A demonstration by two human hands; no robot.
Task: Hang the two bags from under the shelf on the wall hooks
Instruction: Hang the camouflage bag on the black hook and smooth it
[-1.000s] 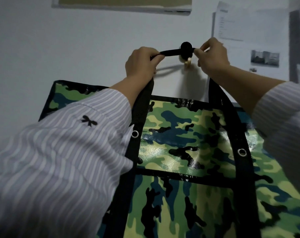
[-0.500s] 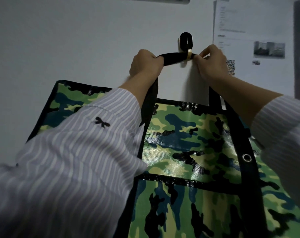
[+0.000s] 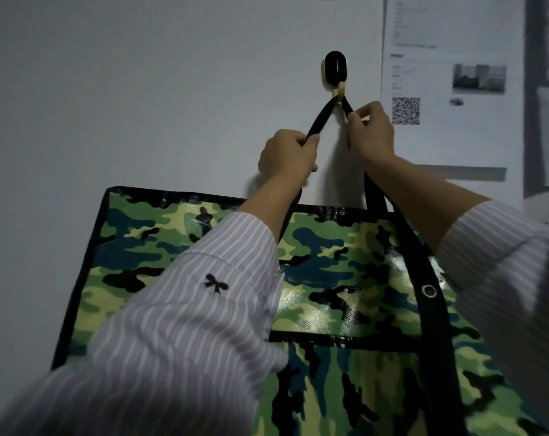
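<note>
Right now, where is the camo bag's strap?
Head view, upper centre: the strap loops over the wall hook, left of the posted sheet, gripped by the left hand and right hand.

One camouflage bag, one black strap, one wall hook. Two hands: left hand, right hand. Two sleeves: left sleeve, right sleeve. One metal eyelet, right. One printed sheet, far right.
</note>
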